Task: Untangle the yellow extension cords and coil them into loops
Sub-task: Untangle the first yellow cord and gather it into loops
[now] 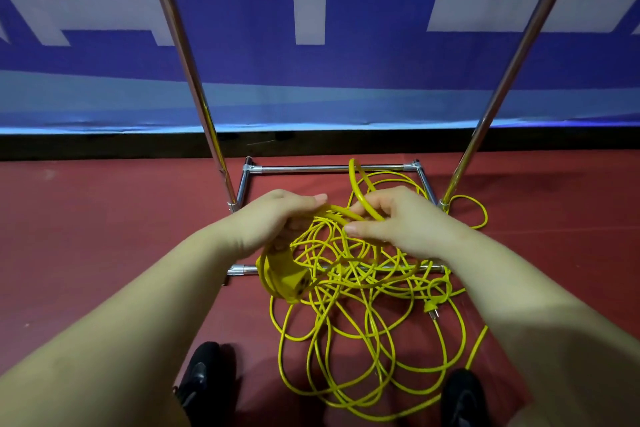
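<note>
A tangle of yellow extension cord (349, 340) lies in loose loops on the red floor between my feet. My left hand (277, 222) grips a small bundle of coiled cord, and a yellow socket block (289, 279) hangs below it. My right hand (398, 218) pinches a strand that arches up in a loop (356, 184) between the two hands. A yellow plug (432, 308) lies on the floor at the right of the tangle.
A chrome rack base (329, 168) with two slanted poles (194, 80) stands on the floor around the cord; its front bar (242, 269) runs under the tangle. A blue and white banner (311, 45) hangs behind. My black shoes (204, 378) flank the cord.
</note>
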`<state>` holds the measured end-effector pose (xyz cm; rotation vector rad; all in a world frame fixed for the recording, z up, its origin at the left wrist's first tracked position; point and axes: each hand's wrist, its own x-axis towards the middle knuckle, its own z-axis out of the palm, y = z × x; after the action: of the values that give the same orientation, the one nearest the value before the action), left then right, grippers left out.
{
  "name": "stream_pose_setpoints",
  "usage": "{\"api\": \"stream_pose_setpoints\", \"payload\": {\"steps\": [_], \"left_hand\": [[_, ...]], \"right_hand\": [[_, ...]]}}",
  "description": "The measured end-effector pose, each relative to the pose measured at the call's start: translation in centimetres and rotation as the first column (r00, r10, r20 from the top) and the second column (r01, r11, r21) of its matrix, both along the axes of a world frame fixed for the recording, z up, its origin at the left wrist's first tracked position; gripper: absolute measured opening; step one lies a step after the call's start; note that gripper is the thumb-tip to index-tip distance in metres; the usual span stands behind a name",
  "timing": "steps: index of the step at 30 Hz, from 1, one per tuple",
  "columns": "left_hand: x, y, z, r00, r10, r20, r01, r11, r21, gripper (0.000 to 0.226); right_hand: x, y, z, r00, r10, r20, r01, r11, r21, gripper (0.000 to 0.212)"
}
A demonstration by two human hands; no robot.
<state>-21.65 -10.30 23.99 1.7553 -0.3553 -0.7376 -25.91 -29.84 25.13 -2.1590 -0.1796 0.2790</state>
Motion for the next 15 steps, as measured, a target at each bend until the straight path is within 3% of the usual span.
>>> {"api": "stream_pose_setpoints", "payload": {"steps": [3, 7, 10, 12, 14, 15], "left_hand": [[-0.1, -0.1, 0.0, 0.996, 0.060, 0.063, -0.062, 0.998, 0.016, 0.046], [0.1, -0.4, -0.4, 0.947, 0.170, 0.273, -0.199, 0.977, 0.079, 0.045], [0.1, -1.0, -1.0, 0.929, 0.260, 0.261, -0.274, 0.962, 0.016, 0.041], [0.0, -1.5, -1.4, 0.829, 0.382, 0.409, -0.439, 0.897, 0.051, 0.049], [0.1, -1.7, -1.3, 0.696, 0.482, 0.532, -0.620, 0.778, 0.105, 0.052], [0.1, -1.7, -1.2, 0.700, 0.494, 0.516, -0.644, 0.749, 0.156, 0.052]], "right_hand": [[-0.5, 0.3, 0.1, 0.993, 0.035, -0.115, -0.028, 0.997, 0.070, 0.015], [-0.9, 0.7, 0.8, 0.986, 0.002, -0.168, 0.040, 0.969, 0.243, 0.016], [-1.0, 1.1, 0.8, 0.974, -0.071, -0.215, 0.144, 0.928, 0.343, 0.015], [-1.0, 1.4, 0.3, 0.966, -0.133, -0.223, 0.210, 0.904, 0.373, 0.016], [-0.8, 1.7, -0.3, 0.959, -0.191, -0.211, 0.261, 0.884, 0.387, 0.014], [-0.7, 1.8, -0.5, 0.956, -0.213, -0.200, 0.278, 0.877, 0.392, 0.013]]}}
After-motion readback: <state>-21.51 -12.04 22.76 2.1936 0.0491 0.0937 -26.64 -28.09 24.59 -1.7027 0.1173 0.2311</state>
